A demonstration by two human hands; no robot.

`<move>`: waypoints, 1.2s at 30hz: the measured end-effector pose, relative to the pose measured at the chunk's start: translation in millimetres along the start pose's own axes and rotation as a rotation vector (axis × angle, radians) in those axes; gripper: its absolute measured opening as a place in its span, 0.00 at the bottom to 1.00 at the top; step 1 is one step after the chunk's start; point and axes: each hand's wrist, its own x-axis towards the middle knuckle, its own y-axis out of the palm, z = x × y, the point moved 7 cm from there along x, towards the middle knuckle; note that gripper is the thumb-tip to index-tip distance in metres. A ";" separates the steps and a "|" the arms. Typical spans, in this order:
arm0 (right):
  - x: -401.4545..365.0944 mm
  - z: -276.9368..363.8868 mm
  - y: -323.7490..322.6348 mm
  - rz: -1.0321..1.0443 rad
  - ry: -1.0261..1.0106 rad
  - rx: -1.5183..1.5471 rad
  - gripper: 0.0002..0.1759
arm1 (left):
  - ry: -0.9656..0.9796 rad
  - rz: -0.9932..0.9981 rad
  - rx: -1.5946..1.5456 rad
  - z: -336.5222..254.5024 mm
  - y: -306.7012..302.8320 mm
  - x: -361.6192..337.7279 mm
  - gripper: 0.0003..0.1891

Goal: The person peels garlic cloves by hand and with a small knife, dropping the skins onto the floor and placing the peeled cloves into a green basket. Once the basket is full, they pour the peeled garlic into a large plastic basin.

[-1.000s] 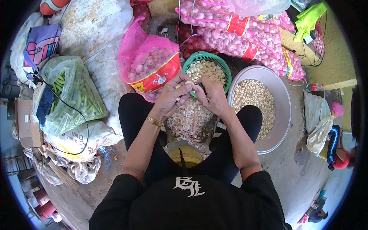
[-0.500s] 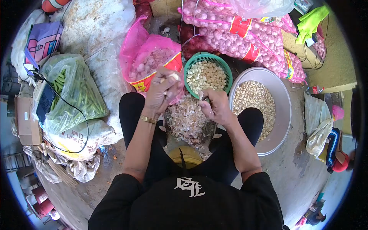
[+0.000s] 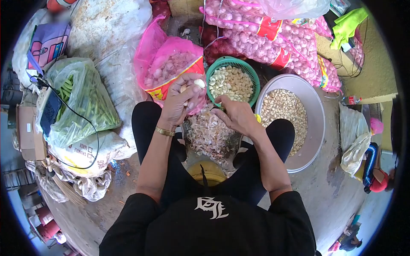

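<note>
My left hand (image 3: 181, 100) is closed around several garlic cloves, with a peeled white clove (image 3: 199, 83) showing at the thumb and fingertips. To its right, my right hand (image 3: 237, 115) is curled round a small knife, whose yellow handle end (image 3: 258, 118) sticks out behind the palm; the blade is mostly hidden. Just beyond my hands stands a green colander (image 3: 258, 82) of peeled garlic cloves (image 3: 230, 83). Below them lies a heap of garlic skins (image 3: 211, 135) between my feet. An open pink mesh bag (image 3: 147, 45) of garlic sits behind my left hand.
A wide pale basin (image 3: 319, 121) holding unpeeled cloves (image 3: 282, 109) stands by my right knee. Full mesh sacks of garlic (image 3: 294, 51) are stacked at the back right. On the left are a plastic bag of green pods (image 3: 85, 98) and a phone (image 3: 52, 106) with a cable.
My right hand has turned and moved slightly left and down, bringing the yellow handle end into sight. The clove in my left hand now shows more white at the fingertips.
</note>
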 end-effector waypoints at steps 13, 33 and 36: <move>0.8 3.8 -11.3 -0.108 -0.138 0.199 0.10 | 0.005 -0.027 0.027 0.7 -2.4 3.0 0.13; 11.7 5.6 -30.8 -0.404 -0.077 0.792 0.11 | 0.099 0.045 0.406 10.2 10.4 1.9 0.10; 10.1 4.5 -32.1 -0.462 -0.089 0.729 0.12 | 0.085 0.023 0.433 12.8 11.3 0.4 0.11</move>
